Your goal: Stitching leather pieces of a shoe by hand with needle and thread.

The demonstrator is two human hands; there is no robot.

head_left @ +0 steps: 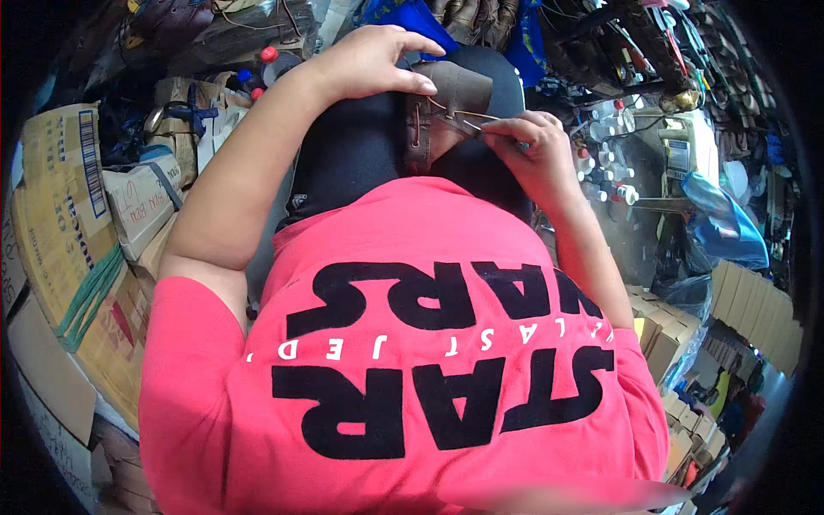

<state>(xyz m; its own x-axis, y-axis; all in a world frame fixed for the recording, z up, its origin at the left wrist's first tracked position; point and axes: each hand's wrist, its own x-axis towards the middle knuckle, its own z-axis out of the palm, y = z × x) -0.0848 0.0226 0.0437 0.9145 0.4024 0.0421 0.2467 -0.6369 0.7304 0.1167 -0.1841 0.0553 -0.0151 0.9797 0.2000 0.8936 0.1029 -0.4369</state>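
Observation:
A brown leather shoe [468, 87] rests on my lap, with lacing along its left side. My left hand [378, 64] is at its upper left, thumb and forefinger apart, the thumb tip by the leather's edge. Closed in a pinch at the shoe's right, my right hand [534, 144] holds a thin, shiny needle [470, 126] pointing toward the leather. A light tan thread [476, 114] runs in a loop from the shoe's stitched edge toward the right fingers. The needle's back end is hidden by those fingers.
Cardboard boxes [60, 197] and a bundle of green cord [90, 296] lie at left. Several small bottles with red and white caps [605, 163] stand right of my right arm, near a blue plastic bag [730, 223]. Brown shoes [481, 21] lie beyond my knees.

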